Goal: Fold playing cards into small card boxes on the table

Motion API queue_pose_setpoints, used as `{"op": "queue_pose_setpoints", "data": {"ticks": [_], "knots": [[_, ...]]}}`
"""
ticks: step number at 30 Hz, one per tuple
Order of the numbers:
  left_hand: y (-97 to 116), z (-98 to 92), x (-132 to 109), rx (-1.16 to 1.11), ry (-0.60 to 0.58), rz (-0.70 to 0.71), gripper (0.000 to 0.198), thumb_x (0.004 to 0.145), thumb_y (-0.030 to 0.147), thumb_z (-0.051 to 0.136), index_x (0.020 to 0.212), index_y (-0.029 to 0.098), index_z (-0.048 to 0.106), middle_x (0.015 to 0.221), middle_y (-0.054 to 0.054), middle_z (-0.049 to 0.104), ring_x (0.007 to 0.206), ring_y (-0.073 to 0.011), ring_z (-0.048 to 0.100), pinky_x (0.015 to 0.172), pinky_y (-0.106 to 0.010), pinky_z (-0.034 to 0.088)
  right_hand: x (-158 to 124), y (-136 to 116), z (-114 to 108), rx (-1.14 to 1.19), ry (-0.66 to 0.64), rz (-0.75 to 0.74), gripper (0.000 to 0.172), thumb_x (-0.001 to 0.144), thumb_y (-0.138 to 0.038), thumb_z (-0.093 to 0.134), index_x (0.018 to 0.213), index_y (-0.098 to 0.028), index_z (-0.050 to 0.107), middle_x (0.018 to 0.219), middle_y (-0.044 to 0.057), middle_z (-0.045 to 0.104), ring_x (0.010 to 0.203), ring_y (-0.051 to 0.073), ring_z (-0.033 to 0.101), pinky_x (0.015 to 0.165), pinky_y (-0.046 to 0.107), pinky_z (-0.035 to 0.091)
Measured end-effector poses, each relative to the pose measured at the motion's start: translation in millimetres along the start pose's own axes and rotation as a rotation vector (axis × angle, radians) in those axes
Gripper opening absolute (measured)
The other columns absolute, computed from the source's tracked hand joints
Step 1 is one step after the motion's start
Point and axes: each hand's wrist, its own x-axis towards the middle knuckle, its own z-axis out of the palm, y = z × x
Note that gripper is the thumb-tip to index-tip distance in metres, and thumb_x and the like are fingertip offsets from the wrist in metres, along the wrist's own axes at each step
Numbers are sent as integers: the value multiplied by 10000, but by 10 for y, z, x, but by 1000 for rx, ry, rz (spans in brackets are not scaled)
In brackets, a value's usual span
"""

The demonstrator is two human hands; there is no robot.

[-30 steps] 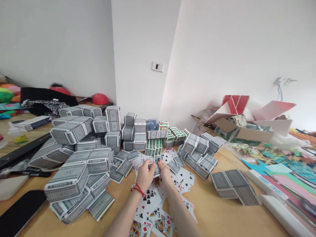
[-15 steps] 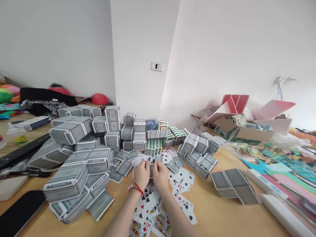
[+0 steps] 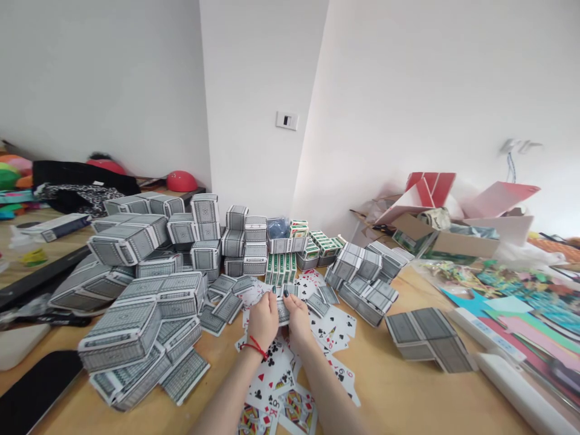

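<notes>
A gray-backed card piece (image 3: 283, 312) was pinched between the fingers of the left hand (image 3: 263, 320) and right hand (image 3: 298, 317) (the thumbs were set close together). Beyond the fingertips, room was narrowed by green-and-white boxes (image 3: 281, 269); rightward, past the edges of loose cards (image 3: 338, 323), bare tabletop (image 3: 378, 368) was left open.

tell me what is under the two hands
Loose face-up cards show on the table under the left hand and right hand; whatever the hands directly cover can't be seen.
</notes>
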Motion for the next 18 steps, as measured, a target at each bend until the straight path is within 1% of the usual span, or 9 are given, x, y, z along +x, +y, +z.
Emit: {"op": "queue_pose_setpoints", "data": {"ticks": [5,9,12,15,16,18], "knots": [[-1,5,5,-66,-10,-22,326,858,288,304,595,203,475,579,-60,610,564,-182,578,515,-265,327,-1,-3,3,71,-11,37,230,626,-369,630,632,-171,513,522,-50,490,445,84,406,442,198,320],[-32,-11,16,-136,-27,-73,336,849,317,310,576,206,472,576,-52,603,575,-183,573,511,-260,342,-7,43,4,5,64,-14,258,646,-387,619,585,-183,475,459,-75,422,397,76,354,401,198,282],[-71,-52,38,-212,-31,-104,321,847,328,306,645,199,520,645,-62,635,620,-194,590,538,-268,381,-3,57,1,-54,143,-87,283,680,-424,585,577,-192,459,460,-72,413,401,84,361,398,208,293],[-116,-105,72,-280,6,-108,297,841,342,318,776,190,565,771,-73,665,718,-201,606,616,-284,421,24,36,-36,-34,245,-129,295,696,-457,560,601,-208,434,458,-77,403,389,87,367,392,211,303],[-133,-121,85,-284,21,-111,293,839,346,325,816,189,571,800,-73,667,741,-203,606,639,-289,426,38,27,-55,-14,277,-137,287,695,-454,564,623,-215,424,463,-79,414,388,88,378,394,209,308],[-167,-147,110,-272,42,-127,292,834,348,334,861,186,576,816,-71,667,749,-204,604,651,-293,426,66,14,-96,32,319,-155,269,670,-419,600,689,-225,414,518,-66,488,422,95,434,419,206,339]]}}
